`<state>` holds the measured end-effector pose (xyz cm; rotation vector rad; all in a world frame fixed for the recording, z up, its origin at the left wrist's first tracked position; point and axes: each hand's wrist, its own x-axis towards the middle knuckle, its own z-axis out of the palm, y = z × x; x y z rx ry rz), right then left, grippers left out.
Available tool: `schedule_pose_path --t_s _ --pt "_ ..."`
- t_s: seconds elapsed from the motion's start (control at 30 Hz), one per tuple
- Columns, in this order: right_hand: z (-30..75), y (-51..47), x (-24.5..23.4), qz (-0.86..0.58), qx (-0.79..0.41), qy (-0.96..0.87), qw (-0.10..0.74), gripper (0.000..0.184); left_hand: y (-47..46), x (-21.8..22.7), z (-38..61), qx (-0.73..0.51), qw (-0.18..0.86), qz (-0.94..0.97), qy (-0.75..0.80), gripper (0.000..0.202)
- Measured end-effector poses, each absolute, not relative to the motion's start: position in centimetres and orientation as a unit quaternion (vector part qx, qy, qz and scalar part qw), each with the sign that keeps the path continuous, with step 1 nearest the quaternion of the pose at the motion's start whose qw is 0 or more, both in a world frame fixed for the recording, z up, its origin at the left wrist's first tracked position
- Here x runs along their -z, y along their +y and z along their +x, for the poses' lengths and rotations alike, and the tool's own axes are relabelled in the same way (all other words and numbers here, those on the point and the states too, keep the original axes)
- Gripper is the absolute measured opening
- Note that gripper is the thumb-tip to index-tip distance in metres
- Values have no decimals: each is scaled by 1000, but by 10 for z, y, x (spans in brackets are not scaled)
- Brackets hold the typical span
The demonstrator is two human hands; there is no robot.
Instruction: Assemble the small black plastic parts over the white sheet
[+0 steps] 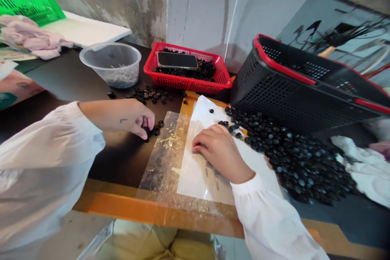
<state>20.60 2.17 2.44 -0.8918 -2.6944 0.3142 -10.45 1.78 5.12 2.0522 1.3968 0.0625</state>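
My left hand [128, 117] reaches across the dark table [55, 81], fingers pinched on a small black ring [147, 131] beside two or three loose ones [158, 126]. My right hand [217, 151] rests palm down on a white sheet [198, 170], fingers curled together over something I cannot make out. A big heap of black rings [292, 154] spills to the right of that hand. A smaller scatter of rings [152, 94] lies beyond the left hand.
A clear plastic tub [111, 65] of small metal pins stands at the back left. A red basket [189, 74] holds black parts and a phone [177, 60]. A black crate with red rim [298, 85] tilts at right. Green basket [27, 2] and pink cloth [30, 36] far left.
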Motion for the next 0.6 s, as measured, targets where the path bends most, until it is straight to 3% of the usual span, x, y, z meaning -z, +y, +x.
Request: schedule_pose_path --t_s 0.13,0.3,0.43,0.6 --pt "203 19 -24 -301 -103 -932 175 9 19 -64 -97 -174 351 798 457 23" --pt "202 10 -28 -338 -225 -850 337 4 14 -52 -65 -388 398 712 430 24" --pt "202 6 -30 -362 -319 -769 419 9 6 -23 -39 -419 550 588 420 32" --pt "202 6 -30 -366 -346 -745 436 11 -3 -9 -19 -418 597 539 422 29"
